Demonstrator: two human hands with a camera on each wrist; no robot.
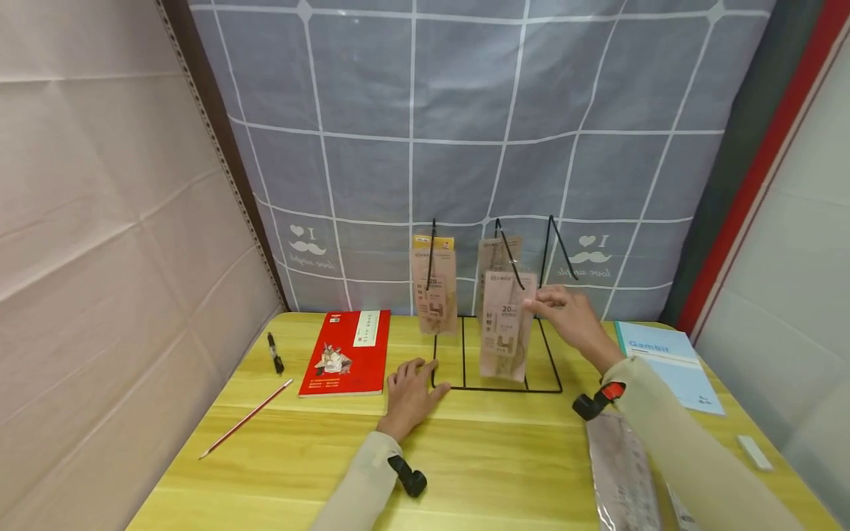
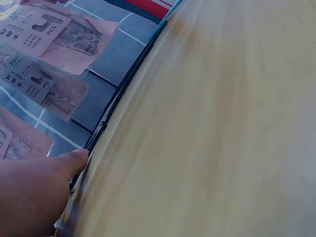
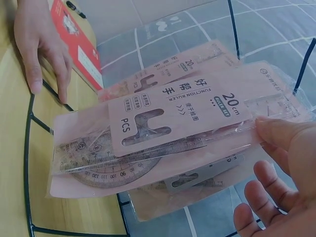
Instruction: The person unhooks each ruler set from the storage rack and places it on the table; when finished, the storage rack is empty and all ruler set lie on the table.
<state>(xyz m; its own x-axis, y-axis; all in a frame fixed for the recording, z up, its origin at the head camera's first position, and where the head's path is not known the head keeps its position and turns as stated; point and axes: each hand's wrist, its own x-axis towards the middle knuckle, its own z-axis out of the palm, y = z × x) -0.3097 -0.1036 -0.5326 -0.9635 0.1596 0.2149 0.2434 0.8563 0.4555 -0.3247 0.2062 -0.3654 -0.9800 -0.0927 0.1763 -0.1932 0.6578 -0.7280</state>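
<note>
A black wire display rack stands at the back of the table, with upright hooks over a grid base. My right hand pinches the right edge of a clear-wrapped pink ruler set between thumb and forefinger. This pack overlaps the middle hook, in front of a second ruler set. Another ruler set with a yellow top hangs from the left hook. My left hand rests at the base's front left corner, fingers extended and thumb against the wire.
To the left lie a red book, a black pen and a red pencil. Over on the right are a light blue notebook, a white eraser and another wrapped pack, partly under my right sleeve.
</note>
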